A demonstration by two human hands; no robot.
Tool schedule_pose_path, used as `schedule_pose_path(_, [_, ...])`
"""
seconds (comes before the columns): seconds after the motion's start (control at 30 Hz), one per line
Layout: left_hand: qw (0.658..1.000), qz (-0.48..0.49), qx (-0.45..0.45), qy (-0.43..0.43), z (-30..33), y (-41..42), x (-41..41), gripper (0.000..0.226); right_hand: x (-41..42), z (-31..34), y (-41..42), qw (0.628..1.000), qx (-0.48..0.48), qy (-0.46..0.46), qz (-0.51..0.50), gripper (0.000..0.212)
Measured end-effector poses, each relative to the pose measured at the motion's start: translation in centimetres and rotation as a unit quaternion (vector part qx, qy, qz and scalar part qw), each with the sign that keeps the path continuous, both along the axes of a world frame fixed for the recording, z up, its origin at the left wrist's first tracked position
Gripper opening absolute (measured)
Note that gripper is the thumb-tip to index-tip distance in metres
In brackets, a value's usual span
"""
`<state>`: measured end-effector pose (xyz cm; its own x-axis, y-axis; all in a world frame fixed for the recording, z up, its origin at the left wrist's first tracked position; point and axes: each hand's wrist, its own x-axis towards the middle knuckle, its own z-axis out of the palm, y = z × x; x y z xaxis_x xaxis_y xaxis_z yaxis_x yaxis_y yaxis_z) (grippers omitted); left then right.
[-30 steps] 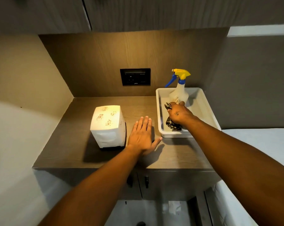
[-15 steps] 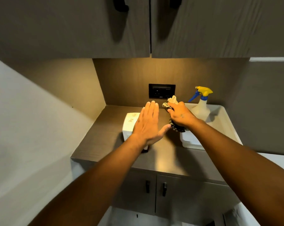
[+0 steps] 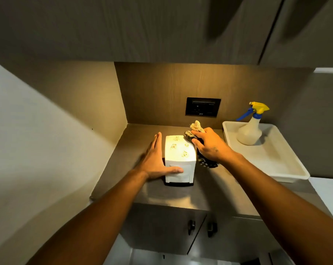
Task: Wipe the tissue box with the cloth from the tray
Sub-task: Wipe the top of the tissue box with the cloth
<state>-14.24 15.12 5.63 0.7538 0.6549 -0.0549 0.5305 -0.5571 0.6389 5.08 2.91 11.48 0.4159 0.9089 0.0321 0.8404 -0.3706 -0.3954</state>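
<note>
While the left hand (image 3: 154,165) lies flat and spread against the left side of the tissue box (image 3: 180,159), its fingers pointing toward the back wall and its thumb laid across the box's front face, it closes around nothing. That white box, with small floral marks on its lit top, stands upright on the counter (image 3: 135,142), nearer the left edge than the right and set back from the front edge. Against the box's back right top corner, the right hand (image 3: 209,148) is closed around the cloth (image 3: 195,129), a bunched dark checked rag with a pale frayed end sticking up behind the fingers and more of it hanging below the palm. Over at the counter's right edge sits the white tray (image 3: 282,167), carrying a spray bottle (image 3: 250,129) with a yellow and blue trigger head in its back corner. On the back wall between box and tray is a black socket plate (image 3: 202,109).
</note>
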Motion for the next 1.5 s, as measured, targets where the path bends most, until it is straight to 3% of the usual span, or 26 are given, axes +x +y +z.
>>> schedule_pose_path(0.27, [0.985,-0.051,-0.126,-0.103,-3.1,1.8,1.0,0.153,-1.3,0.2,1.3,0.998,-0.015,-0.054,-0.015,0.04])
schedule_pose_path(0.4, [0.983,-0.058,-0.119,-0.127,-3.5,2.0,1.1,0.149,-1.7,0.2,0.9,0.996,-0.035,-0.075,0.034,0.04])
schedule_pose_path(0.6, [0.983,-0.058,-0.122,-0.127,-3.3,2.1,0.9,0.143,-1.5,0.0,2.3,0.997,-0.019,-0.073,0.009,0.038])
schedule_pose_path(0.8, [0.983,-0.065,-0.115,-0.125,-3.2,2.0,0.7,0.135,-2.9,0.5,2.2,0.992,-0.047,-0.068,0.097,0.04])
schedule_pose_path(1.0, [0.984,-0.055,-0.114,-0.129,-3.2,2.0,0.8,0.133,-2.2,1.1,4.4,0.994,-0.041,-0.069,0.079,0.036])
schedule_pose_path(1.2, [0.986,-0.056,-0.097,-0.126,-3.3,1.9,0.7,0.129,-3.3,0.8,2.4,0.982,-0.042,-0.092,0.162,0.036])
schedule_pose_path(1.37, [0.983,-0.05,-0.103,-0.143,-3.4,1.8,0.9,0.128,-1.9,1.0,3.4,0.991,-0.019,-0.077,0.11,0.038])
schedule_pose_path(1.5, [0.985,-0.047,-0.095,-0.134,-3.6,1.9,0.8,0.128,-3.4,1.0,3.9,0.984,-0.012,-0.077,0.16,0.041])
